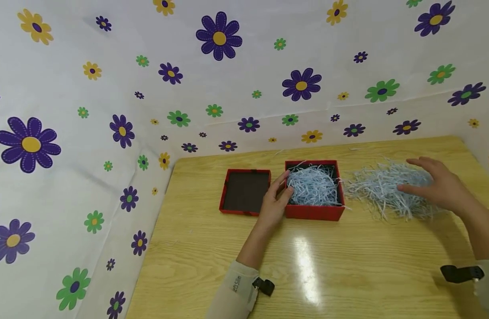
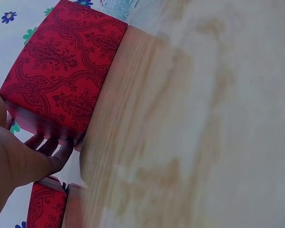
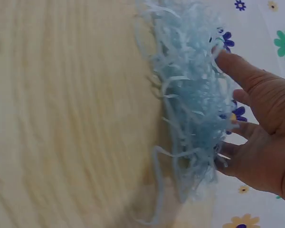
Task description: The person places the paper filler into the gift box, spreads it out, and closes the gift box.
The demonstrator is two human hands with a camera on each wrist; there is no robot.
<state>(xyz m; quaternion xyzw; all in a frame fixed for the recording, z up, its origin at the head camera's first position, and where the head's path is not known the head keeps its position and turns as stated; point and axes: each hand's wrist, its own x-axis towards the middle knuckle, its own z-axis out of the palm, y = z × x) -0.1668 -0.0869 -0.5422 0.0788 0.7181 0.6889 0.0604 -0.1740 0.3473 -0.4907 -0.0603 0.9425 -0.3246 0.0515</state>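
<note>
A red box (image 1: 314, 213) with a dark floral pattern stands on the table, filled with pale blue shredded paper (image 1: 313, 186). My left hand (image 1: 274, 201) holds the box at its left wall, the thumb up at the rim and the fingers against the outside. To the right lies a loose pile of the same shredded paper (image 1: 388, 188). My right hand (image 1: 441, 184) is at the right side of this pile, thumb and fingers spread apart. In the right wrist view, its fingertips touch the edge of the pile (image 3: 192, 95).
Left of the box lies its shallow red lid (image 1: 246, 192), dark inside facing up. Stray paper strands lie near the back of the wooden table (image 1: 212, 266). A white cloth (image 1: 248, 53) with printed flowers hangs behind and to the left.
</note>
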